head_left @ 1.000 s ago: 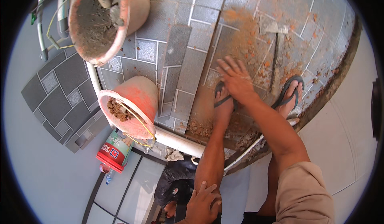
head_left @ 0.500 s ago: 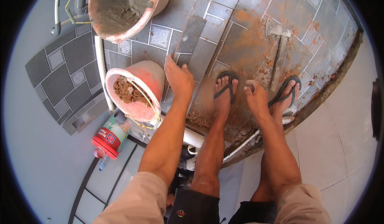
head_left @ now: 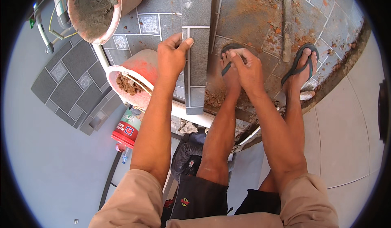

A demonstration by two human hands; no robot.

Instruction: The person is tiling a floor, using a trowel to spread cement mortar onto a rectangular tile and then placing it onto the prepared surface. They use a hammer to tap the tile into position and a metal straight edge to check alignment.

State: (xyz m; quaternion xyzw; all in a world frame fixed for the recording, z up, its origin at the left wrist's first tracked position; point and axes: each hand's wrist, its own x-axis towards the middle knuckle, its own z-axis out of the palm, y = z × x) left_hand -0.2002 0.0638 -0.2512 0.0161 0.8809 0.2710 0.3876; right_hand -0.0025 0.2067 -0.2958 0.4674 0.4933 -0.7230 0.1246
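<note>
My left hand grips the left edge of a long narrow grey patterned tile strip, which is lifted above the floor and extends out past the top of my hand. My right hand hangs over my left sandaled foot to the right of the strip, fingers curled with thumb and forefinger together; I cannot make out whether anything is between them. A hammer-like tool with a wooden handle lies on the dirty tiled floor between and beyond my feet.
Two buckets stand at left, one with grey mortar, one with soil. Pipes, a red-and-green paint pail and a dark bundle are nearby. A trench edge runs along the right, beside pale tiles.
My left hand moved from my leg up to the tile strip, which is now gripped and raised. My right hand lifted and drew inward, its fingers changing from spread to curled.
</note>
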